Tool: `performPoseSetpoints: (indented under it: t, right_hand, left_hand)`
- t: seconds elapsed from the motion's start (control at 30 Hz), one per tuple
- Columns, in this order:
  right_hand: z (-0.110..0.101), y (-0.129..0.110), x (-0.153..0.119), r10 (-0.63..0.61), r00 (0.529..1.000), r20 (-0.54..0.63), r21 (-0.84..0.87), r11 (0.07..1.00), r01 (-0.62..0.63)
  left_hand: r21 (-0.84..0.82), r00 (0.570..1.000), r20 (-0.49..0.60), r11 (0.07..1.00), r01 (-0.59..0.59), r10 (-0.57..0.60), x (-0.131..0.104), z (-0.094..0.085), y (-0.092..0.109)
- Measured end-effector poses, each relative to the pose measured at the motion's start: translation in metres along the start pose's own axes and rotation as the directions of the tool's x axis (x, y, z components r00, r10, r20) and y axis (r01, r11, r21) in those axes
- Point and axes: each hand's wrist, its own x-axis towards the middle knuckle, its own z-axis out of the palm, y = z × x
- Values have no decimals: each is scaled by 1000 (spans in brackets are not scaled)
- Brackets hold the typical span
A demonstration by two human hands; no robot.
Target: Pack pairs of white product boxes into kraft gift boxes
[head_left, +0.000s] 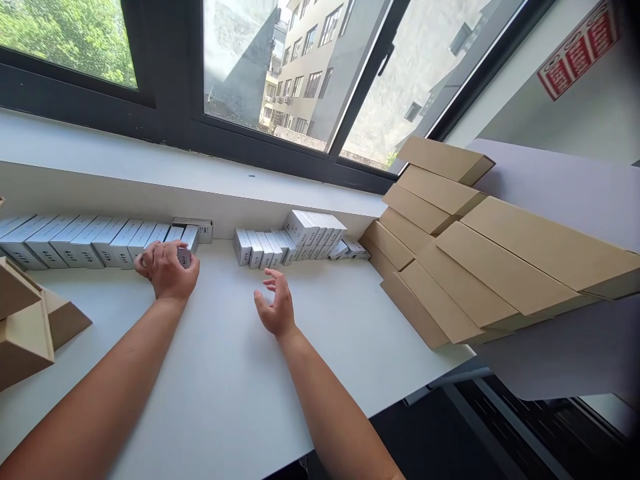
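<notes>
The small cartons (117, 241) are presenting smooth white paperboard with a low sheen. The brown boxes (465, 267) are showing matt cardboard (apparently uncoated). The tabletop (225, 373) is displaying a smooth, softly reflective finish; the window frame (173, 73) is exhibiting dark, metal-like, satin surfaces.

The small boxes (103, 240) at centre left are white with dark printed marks. The larger boxes (465, 250) at right are plain tan. The table (220, 387) is white, the window frame (173, 80) dark grey, the upper-right sign (579, 53) red with white lettering.
</notes>
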Motion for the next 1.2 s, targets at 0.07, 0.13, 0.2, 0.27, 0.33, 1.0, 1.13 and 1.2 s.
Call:
performPoseSetpoints:
  t: [0.07,0.13,0.2,0.27,0.33,1.0,1.13,1.2]
  right_hand:
    - [1,0,1,15,1000,12,-3,1000,-15]
    - [2,1,1,25,1000,10,-8,1000,-25]
    - [2,3,2,36,999,5,-17,999,-36]
    - [3,5,2,46,999,0,-25,999,-46]
    - [5,6,3,58,998,-8,-27,998,-58]
    - [6,7,5,142,989,41,-26,990,-141]
    - [6,6,4,132,991,36,-20,991,-131]
    - [6,6,4,135,990,38,-20,991,-135]
  left_hand:
    - [-13,998,28,998,-57,57,-4,1,6]
    - [-23,986,87,990,-142,144,-10,1,15]
    - [-54,960,144,970,-235,241,-20,3,28]
    - [-150,923,193,939,-309,334,-33,11,41]
    - [-304,879,261,898,-317,399,-44,26,52]
    - [-237,947,317,971,24,54,-13,101,72]
    - [-245,932,345,969,-21,108,-13,103,74]
    - [-244,925,341,966,-85,168,-13,103,75]
